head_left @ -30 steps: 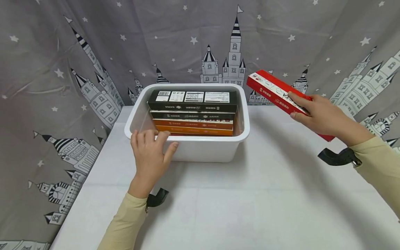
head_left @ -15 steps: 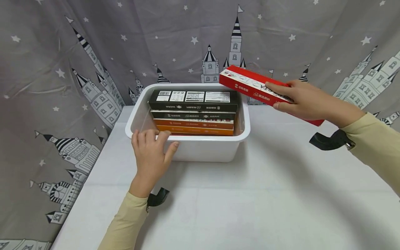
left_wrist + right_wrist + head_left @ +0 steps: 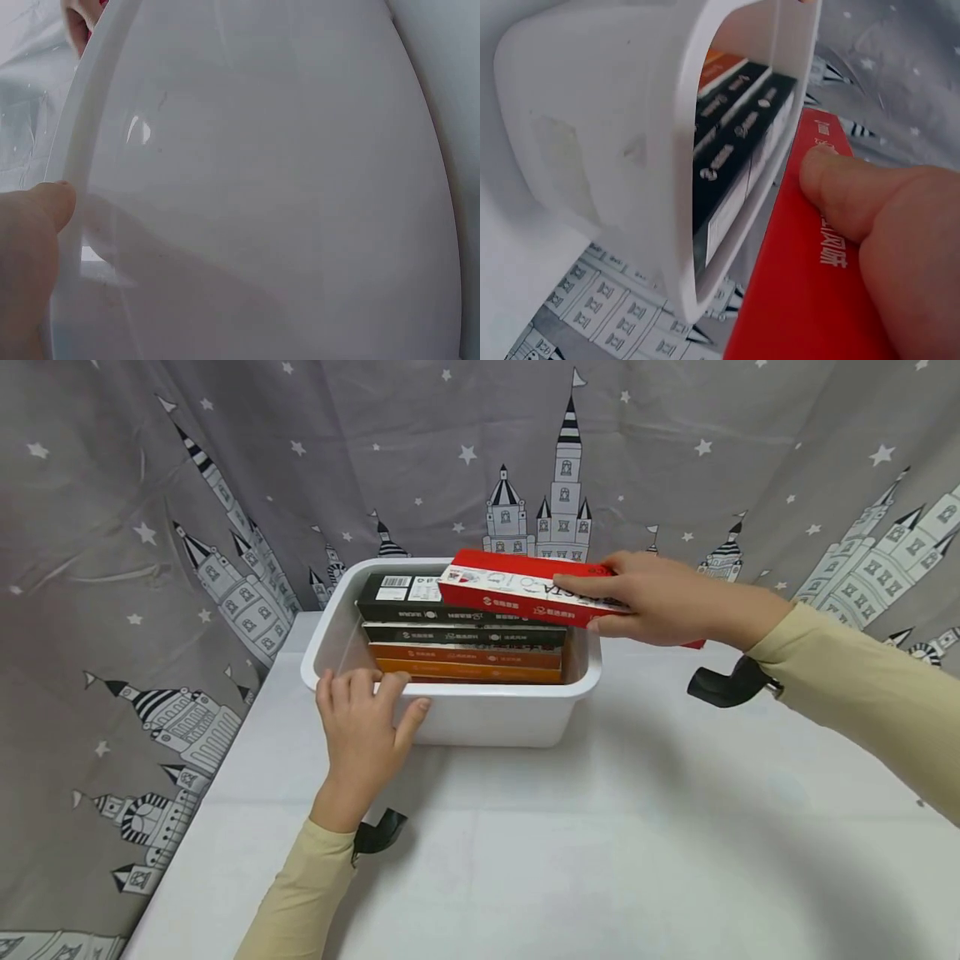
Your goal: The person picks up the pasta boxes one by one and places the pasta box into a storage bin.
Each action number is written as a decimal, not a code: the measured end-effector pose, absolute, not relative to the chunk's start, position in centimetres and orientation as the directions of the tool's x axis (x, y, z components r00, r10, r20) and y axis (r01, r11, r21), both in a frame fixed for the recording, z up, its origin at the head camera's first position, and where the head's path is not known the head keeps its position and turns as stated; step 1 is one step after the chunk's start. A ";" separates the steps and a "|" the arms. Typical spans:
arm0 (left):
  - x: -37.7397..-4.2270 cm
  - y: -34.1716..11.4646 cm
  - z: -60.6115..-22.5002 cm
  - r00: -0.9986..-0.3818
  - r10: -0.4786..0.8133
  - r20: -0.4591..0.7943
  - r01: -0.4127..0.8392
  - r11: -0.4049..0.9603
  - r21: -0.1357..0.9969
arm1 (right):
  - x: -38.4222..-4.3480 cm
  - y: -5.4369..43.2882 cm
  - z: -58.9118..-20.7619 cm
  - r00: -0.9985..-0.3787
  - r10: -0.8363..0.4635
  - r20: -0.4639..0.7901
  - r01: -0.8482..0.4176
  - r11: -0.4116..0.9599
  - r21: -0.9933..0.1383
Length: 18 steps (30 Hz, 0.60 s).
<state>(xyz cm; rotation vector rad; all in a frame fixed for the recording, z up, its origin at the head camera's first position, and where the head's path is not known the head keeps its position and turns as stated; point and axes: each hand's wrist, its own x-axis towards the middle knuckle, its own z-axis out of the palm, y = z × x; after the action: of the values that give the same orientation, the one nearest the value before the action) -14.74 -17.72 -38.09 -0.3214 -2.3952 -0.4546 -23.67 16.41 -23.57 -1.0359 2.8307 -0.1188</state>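
My right hand (image 3: 660,597) grips a long red cardboard box (image 3: 517,583) with a white printed strip, thumb on the near side. The box is above the back right of a white plastic tub (image 3: 487,714). In the right wrist view, the thumb presses on the red box (image 3: 810,277) beside the tub's rim (image 3: 679,187). My left hand (image 3: 363,735) holds the tub's front rim at the left, fingers over the edge and thumb outside. Inside the tub stand black boxes (image 3: 465,634) behind orange boxes (image 3: 468,672). The red box hides part of the rearmost black box.
The tub stands on a white-covered table (image 3: 525,852). Behind and to the left hangs a grey curtain (image 3: 420,435) printed with castles and stars. A black strap piece (image 3: 731,683) juts from the right wrist, and a similar one (image 3: 380,832) from the left.
My right hand has carried the red box leftward, from right of the tub to above its back right part, and the box has become more level. The left hand stays on the rim.
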 end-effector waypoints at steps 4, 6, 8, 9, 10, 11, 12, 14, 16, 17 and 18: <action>-14.7 -17.6 -38.0 -0.759 0.107 0.643 0.335 0.910 0.244 | -23.7 14.9 -23.6 -0.732 -0.675 -0.094 -0.667 0.737 -0.110; -14.7 -17.6 -38.0 -0.764 0.107 0.636 0.332 0.911 0.246 | -23.8 14.2 -23.6 -0.723 -0.684 -0.100 -0.674 0.730 -0.115; -14.7 -17.6 -38.0 -0.768 0.107 0.632 0.330 0.911 0.247 | -23.9 13.4 -23.6 -0.715 -0.691 -0.109 -0.681 0.723 -0.119; -14.7 -17.6 -38.0 -0.768 0.107 0.632 0.330 0.911 0.247 | -23.9 13.0 -23.6 -0.709 -0.697 -0.112 -0.686 0.717 -0.120; -14.7 -17.6 -38.0 -0.768 0.107 0.631 0.330 0.911 0.247 | -24.0 12.6 -23.6 -0.705 -0.700 -0.117 -0.690 0.715 -0.116; -14.7 -17.6 -38.0 -0.768 0.108 0.631 0.330 0.911 0.246 | -24.0 12.2 -23.6 -0.701 -0.702 -0.123 -0.693 0.712 -0.114; -14.7 -17.6 -37.9 -0.768 0.108 0.632 0.330 0.911 0.246 | -24.0 11.7 -23.6 -0.697 -0.706 -0.126 -0.697 0.708 -0.110; -14.6 -17.6 -37.9 -0.769 0.107 0.630 0.328 0.912 0.246 | -24.1 10.8 -23.6 -0.690 -0.711 -0.134 -0.705 0.702 -0.100; -14.6 -17.6 -37.9 -0.774 0.105 0.624 0.324 0.913 0.248 | -24.0 9.8 -23.7 -0.685 -0.714 -0.142 -0.711 0.698 -0.085; -14.6 -17.5 -37.9 -0.777 0.105 0.621 0.322 0.913 0.249 | -24.0 9.4 -23.8 -0.683 -0.715 -0.149 -0.712 0.697 -0.080; -14.6 -17.5 -37.9 -0.779 0.104 0.618 0.321 0.913 0.251 | -24.0 8.9 -23.9 -0.679 -0.718 -0.154 -0.717 0.693 -0.071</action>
<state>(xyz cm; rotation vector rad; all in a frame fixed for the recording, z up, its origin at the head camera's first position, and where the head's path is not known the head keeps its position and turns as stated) -14.60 -17.53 -37.88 -0.3027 -2.4460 -0.4591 -24.00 8.91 -23.89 -1.1678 2.7318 -0.0064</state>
